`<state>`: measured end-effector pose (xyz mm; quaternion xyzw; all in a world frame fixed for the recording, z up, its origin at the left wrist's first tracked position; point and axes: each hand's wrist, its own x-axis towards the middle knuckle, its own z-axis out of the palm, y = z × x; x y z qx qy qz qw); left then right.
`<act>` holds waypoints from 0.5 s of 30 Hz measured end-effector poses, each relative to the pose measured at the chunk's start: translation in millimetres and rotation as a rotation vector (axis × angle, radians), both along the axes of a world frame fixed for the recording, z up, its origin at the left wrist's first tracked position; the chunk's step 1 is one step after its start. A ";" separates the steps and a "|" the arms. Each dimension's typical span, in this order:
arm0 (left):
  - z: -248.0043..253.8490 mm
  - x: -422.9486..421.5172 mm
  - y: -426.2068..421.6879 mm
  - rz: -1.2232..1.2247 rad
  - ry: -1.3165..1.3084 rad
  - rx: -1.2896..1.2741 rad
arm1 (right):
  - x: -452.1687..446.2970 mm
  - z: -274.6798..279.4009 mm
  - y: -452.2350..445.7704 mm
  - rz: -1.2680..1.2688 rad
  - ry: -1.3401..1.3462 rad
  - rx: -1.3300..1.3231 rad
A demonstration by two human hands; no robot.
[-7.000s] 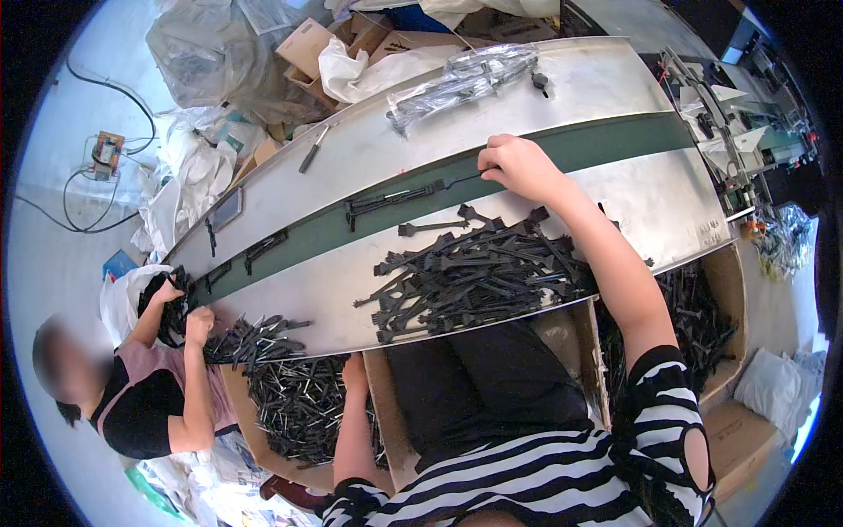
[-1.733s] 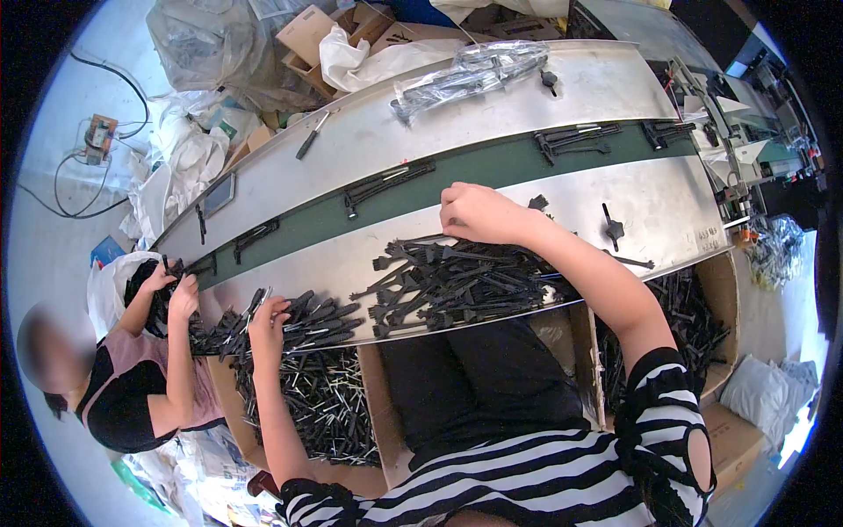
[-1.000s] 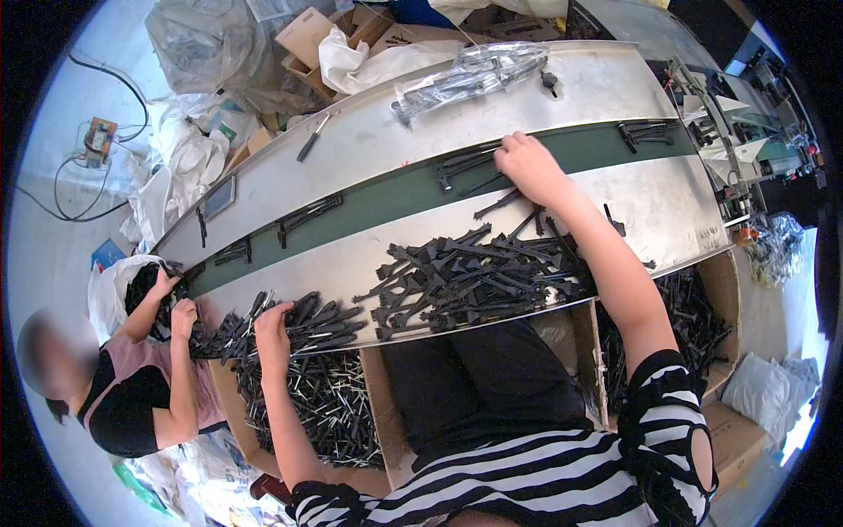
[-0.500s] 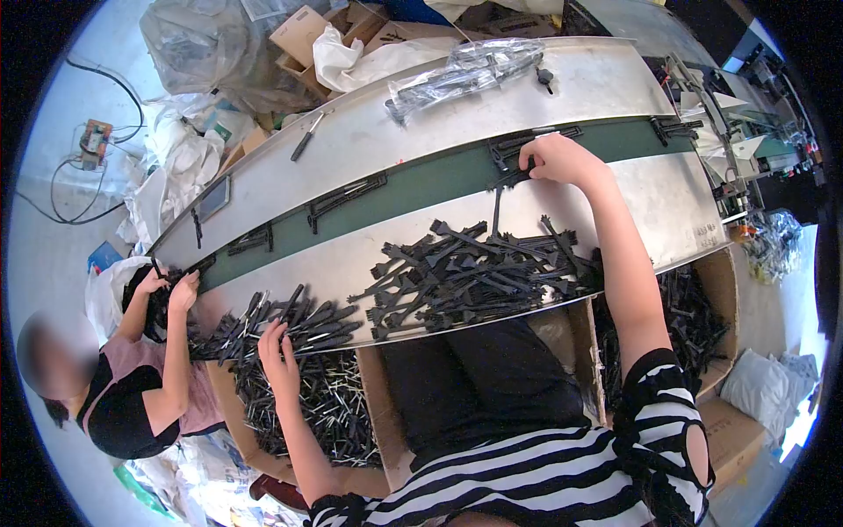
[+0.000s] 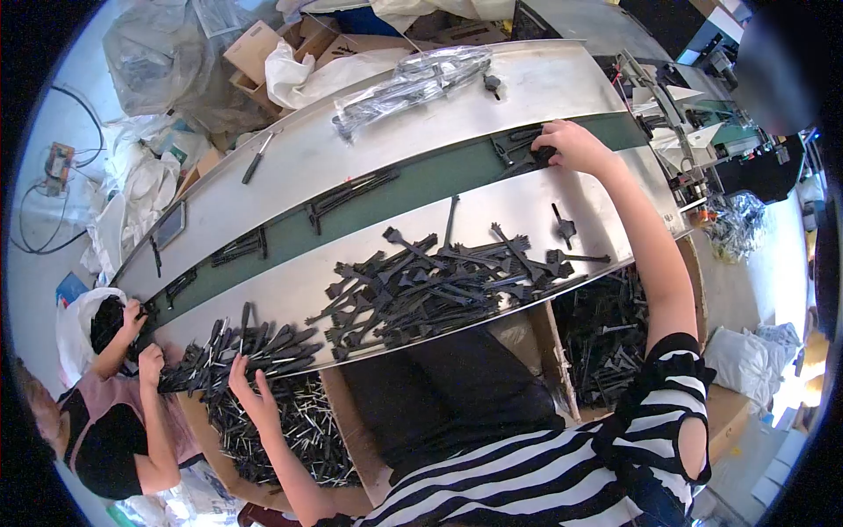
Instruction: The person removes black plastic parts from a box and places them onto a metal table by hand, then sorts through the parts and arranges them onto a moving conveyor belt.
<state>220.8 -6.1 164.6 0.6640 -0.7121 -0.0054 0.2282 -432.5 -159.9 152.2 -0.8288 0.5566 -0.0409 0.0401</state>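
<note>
My right hand [image 5: 572, 145] is closed round some black brush pieces at the far right of the green belt [image 5: 421, 176], beside another bundle. Fingers apart, my left hand [image 5: 255, 395] rests at the table's front edge, touching or just in front of a pile of black-handled pieces with metal shafts [image 5: 272, 345]; nothing shows in its grasp. Between my hands, a larger pile of black brush pieces [image 5: 421, 285] lies on the metal table [image 5: 562, 189]. Several small bundles, one of them a black bundle [image 5: 351, 193], lie spaced along the belt.
A co-worker [image 5: 114, 430] handles black pieces at the belt's left end. Open cartons of parts, a left carton [image 5: 281, 430] and a right carton [image 5: 606, 342], stand below the front edge. Plastic-wrapped parts [image 5: 413, 88], a screwdriver [image 5: 256, 159] and a phone [image 5: 172, 224] lie along the back.
The whole view has shifted, with the table further left. My right hand has moved right along the belt with black pieces. My left hand's fingers have spread. A blurred head appears at upper right.
</note>
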 end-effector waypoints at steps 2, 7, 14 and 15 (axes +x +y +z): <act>-3.0 3.2 -0.1 0.003 0.004 0.011 | -9.4 3.9 1.2 0.015 0.103 -0.014; -4.7 3.2 1.7 0.002 0.003 0.016 | -47.0 -0.6 4.2 -0.043 0.198 0.008; -5.7 2.5 1.3 0.008 -0.024 0.001 | -107.6 2.6 19.4 -0.155 0.243 -0.119; -5.9 1.4 1.7 0.010 -0.016 0.001 | -112.3 4.0 20.7 -0.193 0.217 -0.166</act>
